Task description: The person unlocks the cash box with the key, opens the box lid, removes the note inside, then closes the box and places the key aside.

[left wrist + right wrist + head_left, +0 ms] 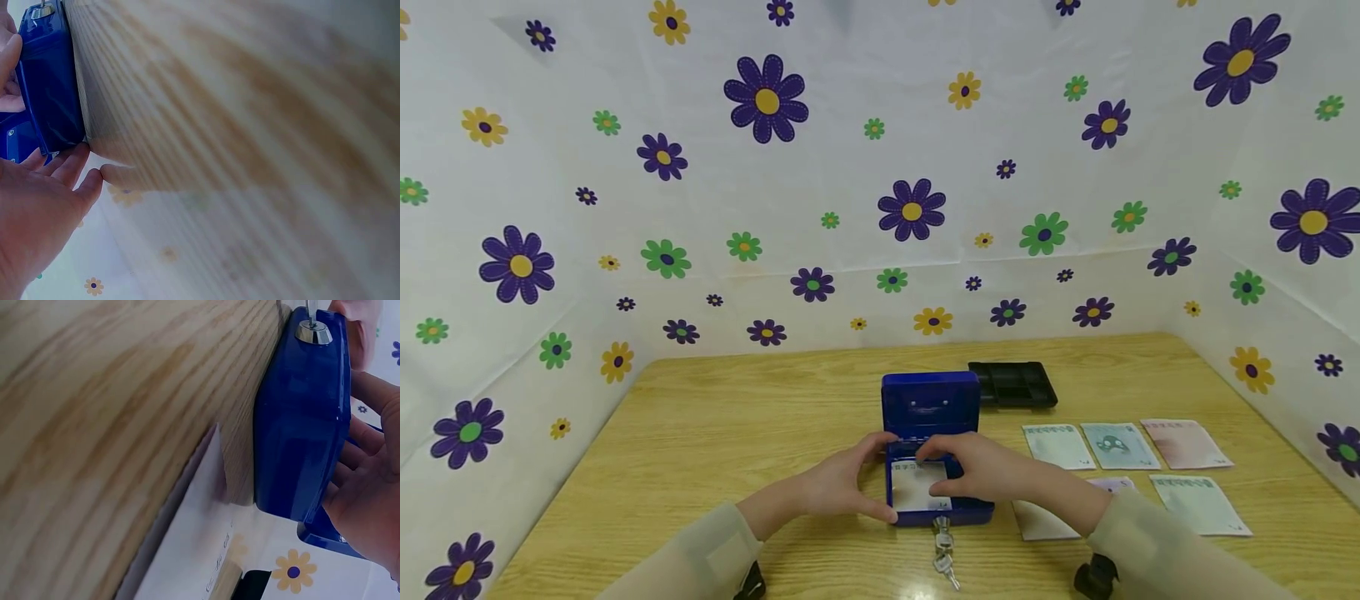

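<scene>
One open blue cash box [917, 518] on the desk [752, 417], left grip [835, 487] spread along its left side; right grip [981, 468] inside, thumb and fingers apart over a pale banknote [916, 493].

I can read no text with certainty in any view. In the head view, I register a row of small characters along the top edge of the paper sheet [916, 492] inside the blue box [917, 518], plus a small mark near its lower right corner; both are too small to resolve. Similar marking shows on the green sheet [1058, 448], likewise illegible. On the purple-tinted paper [1112, 482], I note one character, either 5 or S. In the right wrist view, I find slanted characters on the white sheet edge, unreadable.
</scene>
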Demonstrator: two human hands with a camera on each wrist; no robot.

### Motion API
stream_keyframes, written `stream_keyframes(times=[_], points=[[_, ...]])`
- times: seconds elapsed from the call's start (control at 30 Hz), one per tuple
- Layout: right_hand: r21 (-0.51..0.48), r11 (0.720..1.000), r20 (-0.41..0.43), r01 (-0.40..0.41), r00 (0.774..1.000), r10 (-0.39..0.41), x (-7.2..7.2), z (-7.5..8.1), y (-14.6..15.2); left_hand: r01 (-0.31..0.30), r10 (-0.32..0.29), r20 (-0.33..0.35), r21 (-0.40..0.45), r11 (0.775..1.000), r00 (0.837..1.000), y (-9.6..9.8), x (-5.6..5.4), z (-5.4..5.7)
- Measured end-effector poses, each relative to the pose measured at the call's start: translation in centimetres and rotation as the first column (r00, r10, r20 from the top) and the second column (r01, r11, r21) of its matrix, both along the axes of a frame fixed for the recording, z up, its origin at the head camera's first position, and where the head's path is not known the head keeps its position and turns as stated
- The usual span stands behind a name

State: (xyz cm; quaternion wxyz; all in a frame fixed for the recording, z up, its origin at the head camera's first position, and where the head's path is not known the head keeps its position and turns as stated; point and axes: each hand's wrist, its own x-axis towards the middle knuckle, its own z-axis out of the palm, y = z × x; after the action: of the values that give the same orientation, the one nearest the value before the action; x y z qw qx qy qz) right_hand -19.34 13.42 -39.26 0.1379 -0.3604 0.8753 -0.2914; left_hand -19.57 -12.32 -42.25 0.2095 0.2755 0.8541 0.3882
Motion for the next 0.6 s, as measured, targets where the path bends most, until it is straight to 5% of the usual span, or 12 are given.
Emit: stream_keyframes(times=[0.6], points=[[0.044,0.999,-0.013,-0.021,1.0,0.022,-0.6,-1.2,-0.9,0.01,-0.011,0.007,0.019,1.0,1.0,0.0,0.0,0.0]])
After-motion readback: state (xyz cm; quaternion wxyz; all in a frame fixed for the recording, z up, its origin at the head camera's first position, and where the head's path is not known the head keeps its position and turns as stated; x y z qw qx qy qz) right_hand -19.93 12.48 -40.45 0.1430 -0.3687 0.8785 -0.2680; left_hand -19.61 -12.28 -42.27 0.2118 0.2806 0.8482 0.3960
